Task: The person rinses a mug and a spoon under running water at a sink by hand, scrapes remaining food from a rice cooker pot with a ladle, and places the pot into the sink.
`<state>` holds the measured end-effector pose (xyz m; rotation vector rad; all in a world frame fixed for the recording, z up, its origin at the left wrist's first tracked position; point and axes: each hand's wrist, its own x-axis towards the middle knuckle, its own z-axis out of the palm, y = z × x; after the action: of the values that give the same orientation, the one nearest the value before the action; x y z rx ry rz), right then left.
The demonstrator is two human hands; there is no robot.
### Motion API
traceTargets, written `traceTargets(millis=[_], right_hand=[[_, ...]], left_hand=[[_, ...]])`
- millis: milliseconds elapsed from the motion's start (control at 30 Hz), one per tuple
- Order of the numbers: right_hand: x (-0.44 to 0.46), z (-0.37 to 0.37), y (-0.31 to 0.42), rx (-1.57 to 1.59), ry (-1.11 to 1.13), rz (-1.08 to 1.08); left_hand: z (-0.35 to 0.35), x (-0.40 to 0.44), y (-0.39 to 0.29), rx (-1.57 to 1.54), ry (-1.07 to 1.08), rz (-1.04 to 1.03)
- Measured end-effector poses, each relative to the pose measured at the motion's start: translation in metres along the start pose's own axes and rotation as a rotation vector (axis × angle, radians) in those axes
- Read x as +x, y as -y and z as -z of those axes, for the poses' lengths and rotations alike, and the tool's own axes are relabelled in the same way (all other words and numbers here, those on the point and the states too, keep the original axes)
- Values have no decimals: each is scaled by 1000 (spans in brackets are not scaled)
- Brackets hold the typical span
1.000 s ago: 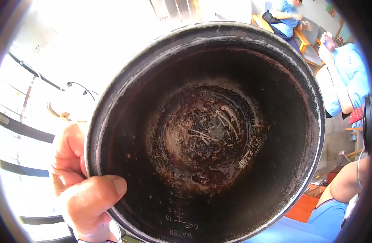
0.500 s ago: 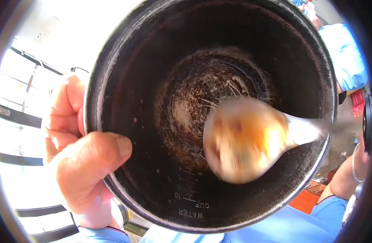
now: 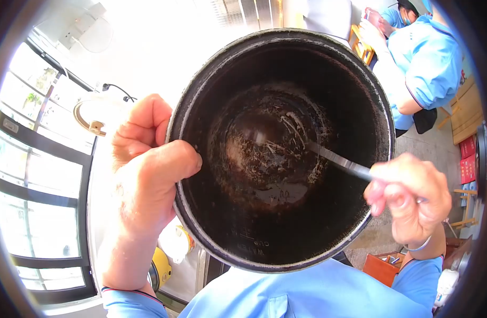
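Note:
A dark round pot (image 3: 227, 222), its rim worn pale, is tilted so its inside faces the camera. Brown residue and pale strands (image 3: 270, 146) lie on its bottom, with a little shiny liquid. My left hand (image 3: 153, 159) grips the pot's left rim, thumb inside and fingers outside. At the right rim my right hand (image 3: 410, 196) is closed round the handle of a metal spoon (image 3: 341, 161). The spoon reaches into the pot, and its bowl is hard to make out against the residue.
Two people in blue shirts (image 3: 426, 58) are at the upper right, near wooden chairs (image 3: 361, 45). Windows (image 3: 37, 228) line the left side. An orange box (image 3: 381, 269) is at the lower right, a yellow object (image 3: 161, 266) at the lower left, red boxes (image 3: 467, 159) at the right edge.
The spoon, earlier raised before the pot with food in it, is now down inside the pot. My right hand has come into view. The pot appears farther from the camera.

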<state>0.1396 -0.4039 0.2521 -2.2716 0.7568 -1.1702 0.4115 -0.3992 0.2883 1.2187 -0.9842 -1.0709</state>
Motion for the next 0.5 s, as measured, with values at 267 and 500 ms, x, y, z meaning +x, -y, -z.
traceTargets(millis=[267, 500], right_hand=[[11, -6, -13, 261, -111, -200], [13, -22, -11, 183, 48, 77]], left_hand=[[6, 14, 7, 70, 17, -57], [7, 8, 6, 41, 60, -85]])
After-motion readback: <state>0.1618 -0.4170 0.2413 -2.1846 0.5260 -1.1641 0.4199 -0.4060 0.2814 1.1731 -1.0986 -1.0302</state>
